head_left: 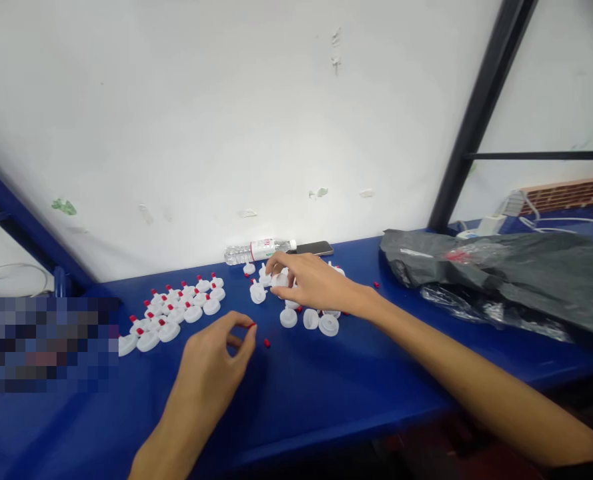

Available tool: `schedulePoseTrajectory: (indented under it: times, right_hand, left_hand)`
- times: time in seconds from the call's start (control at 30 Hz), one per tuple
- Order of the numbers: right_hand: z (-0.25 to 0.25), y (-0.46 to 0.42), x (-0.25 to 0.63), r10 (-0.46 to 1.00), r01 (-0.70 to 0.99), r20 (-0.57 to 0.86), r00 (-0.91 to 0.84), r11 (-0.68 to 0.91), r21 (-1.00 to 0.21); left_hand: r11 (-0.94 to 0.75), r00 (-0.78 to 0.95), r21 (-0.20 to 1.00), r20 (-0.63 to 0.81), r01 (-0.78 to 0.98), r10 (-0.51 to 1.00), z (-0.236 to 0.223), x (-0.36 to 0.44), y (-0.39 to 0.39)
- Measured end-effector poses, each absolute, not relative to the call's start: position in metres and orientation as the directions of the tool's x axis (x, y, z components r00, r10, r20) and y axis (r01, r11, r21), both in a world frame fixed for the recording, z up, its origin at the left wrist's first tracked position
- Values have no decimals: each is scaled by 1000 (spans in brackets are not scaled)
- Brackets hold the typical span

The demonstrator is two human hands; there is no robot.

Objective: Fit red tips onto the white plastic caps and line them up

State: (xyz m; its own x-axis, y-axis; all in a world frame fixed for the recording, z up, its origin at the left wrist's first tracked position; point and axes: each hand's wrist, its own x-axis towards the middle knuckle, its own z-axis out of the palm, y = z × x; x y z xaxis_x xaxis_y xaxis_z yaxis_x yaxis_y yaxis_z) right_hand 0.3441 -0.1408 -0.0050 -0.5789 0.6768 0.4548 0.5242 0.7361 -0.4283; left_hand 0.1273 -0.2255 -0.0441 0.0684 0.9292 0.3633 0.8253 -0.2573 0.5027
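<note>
My left hand [210, 363] is closed in a pinch above the blue table, a tiny red cap [251, 325] showing between thumb and forefinger. Another red cap [267, 343] lies on the table just right of those fingertips. Farther back, my right hand [312, 280] curls its thumb and fingers around a white plastic lid [278, 281], at the edge of a loose pile of similar lids. Part of that pile is hidden under the hand. One white lid with a spout [257, 292] rests left of it. To the left, several white lids with red-capped spouts [175, 312] stand in rows.
A clear water bottle [262, 251] and a dark phone [316, 249] lie along the wall. Grey plastic bags [501, 273] cover the table's right side, near a black metal post [469, 127]. A blurred-out patch [51, 347] is at left.
</note>
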Motion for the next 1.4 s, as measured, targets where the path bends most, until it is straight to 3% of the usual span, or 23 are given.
schedulePoseTrajectory:
  times: [0.17,0.33,0.63,0.93,1.2,1.4]
  right_hand:
    - [-9,-145,336,686,326,378,-622,665,-672]
    - [-10,-151,332,647,181,311,-696,577,-796]
    - [-10,-151,331,609,107,316,-728,557,-824]
    - [-11,-152,331,581,81,320,-748,558,-826]
    - [-5,-159,331,633,113,246,-734,471,-875]
    - [-6,-159,332,617,80,217,-757,417,-905]
  left_hand:
    - [-188,-41,679,306,710,951,-27,100,-222]
    - [-229,34,737,269,636,962,-21,102,-223]
    - [-223,-31,744,311,630,950,-22,107,-226]
    - [-304,68,752,327,584,942,-25,109,-225]
    - [-465,157,604,491,647,857,-30,108,-225]
    - [-454,100,601,528,658,843,-31,114,-228]
